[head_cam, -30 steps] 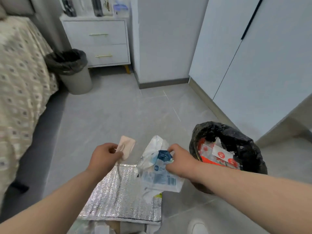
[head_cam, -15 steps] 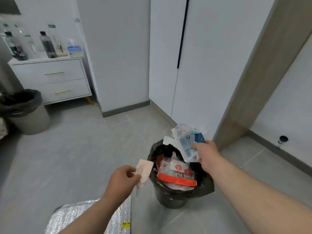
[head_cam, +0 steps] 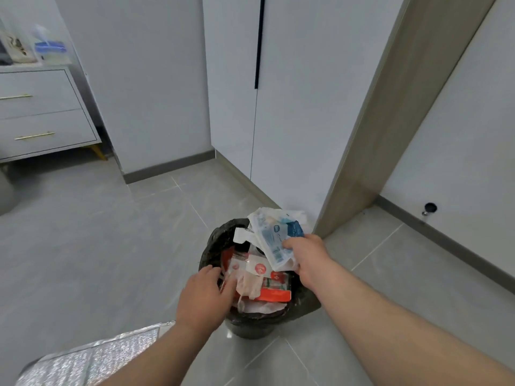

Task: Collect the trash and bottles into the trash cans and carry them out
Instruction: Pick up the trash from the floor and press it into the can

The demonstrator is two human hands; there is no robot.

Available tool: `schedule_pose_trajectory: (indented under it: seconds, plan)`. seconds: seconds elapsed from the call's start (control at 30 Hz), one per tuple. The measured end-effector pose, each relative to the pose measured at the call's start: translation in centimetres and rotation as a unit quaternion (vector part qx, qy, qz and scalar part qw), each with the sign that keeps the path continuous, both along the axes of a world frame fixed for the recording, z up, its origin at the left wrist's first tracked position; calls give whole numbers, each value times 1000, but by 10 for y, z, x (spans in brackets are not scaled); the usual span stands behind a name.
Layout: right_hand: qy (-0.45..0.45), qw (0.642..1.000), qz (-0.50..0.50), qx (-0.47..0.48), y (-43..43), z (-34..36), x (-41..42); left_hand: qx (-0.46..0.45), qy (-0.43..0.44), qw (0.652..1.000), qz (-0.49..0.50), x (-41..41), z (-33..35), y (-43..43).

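Note:
A trash can with a black liner [head_cam: 213, 243] stands on the grey floor, filled with red and white packaging [head_cam: 274, 293]. My left hand [head_cam: 203, 298] reaches over its near left rim with the fingers stretched out. Its fingertips touch a pale pink wrapper [head_cam: 249, 285] that lies on top of the trash. My right hand [head_cam: 306, 259] grips a crumpled white and blue plastic package [head_cam: 274, 235] just above the can's far right rim.
A silver foil bag [head_cam: 92, 355] lies on the floor at the lower left. A white dresser [head_cam: 41, 118] with a tissue box [head_cam: 50, 50] stands at the left, beside the edge of a second can [head_cam: 4, 193]. White wardrobe doors [head_cam: 292, 107] and a wooden door frame [head_cam: 376, 135] rise behind.
My left hand has moved from beside the can to over it, and the pink wrapper now lies in the trash. My right hand stays above the can with the package.

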State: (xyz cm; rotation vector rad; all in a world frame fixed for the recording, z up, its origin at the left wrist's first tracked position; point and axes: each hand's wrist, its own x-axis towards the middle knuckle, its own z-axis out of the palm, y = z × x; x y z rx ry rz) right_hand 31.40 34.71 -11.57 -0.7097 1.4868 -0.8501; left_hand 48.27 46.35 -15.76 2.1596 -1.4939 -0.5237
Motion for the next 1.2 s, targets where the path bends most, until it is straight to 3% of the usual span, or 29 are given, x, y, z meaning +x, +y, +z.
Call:
schedule_pose_trajectory:
  seconds: [0.07,0.13,0.33,0.4,0.47,0.53,0.6,0.73,0.87,0.97,1.1,1.2]
  plan:
    - [32,999,12,8,1,-8,2,88,-102,988,-72,9,-11,13]
    - [75,996,39,14,2,-16,7,140,-87,980,-109,16,-20,19]
    - [176,971,163,8,-1,-48,32,94,-16,992,-89,19,-35,21]
    - [322,914,244,-25,3,-58,41,62,16,995,-82,17,-40,19]
    - [461,809,354,-91,9,-71,50,40,51,995,-71,18,-49,18]
    - [498,724,457,-138,14,-81,52,17,84,994,-65,17,-54,18]
    - [512,685,504,-120,14,-91,54,4,109,992,-59,18,-59,19]
    - [530,674,514,-28,11,-112,55,-8,131,990,-53,17,-64,17]
    - [537,688,487,-24,15,-113,58,2,127,991,-49,16,-62,18]
    - [544,728,408,-91,18,-84,72,6,93,993,-67,22,-53,23]
    - [455,799,305,-247,39,-36,114,-48,31,996,-71,47,-34,68]
    - [404,772,336,-359,73,-18,155,-39,54,998,-11,77,-46,131]
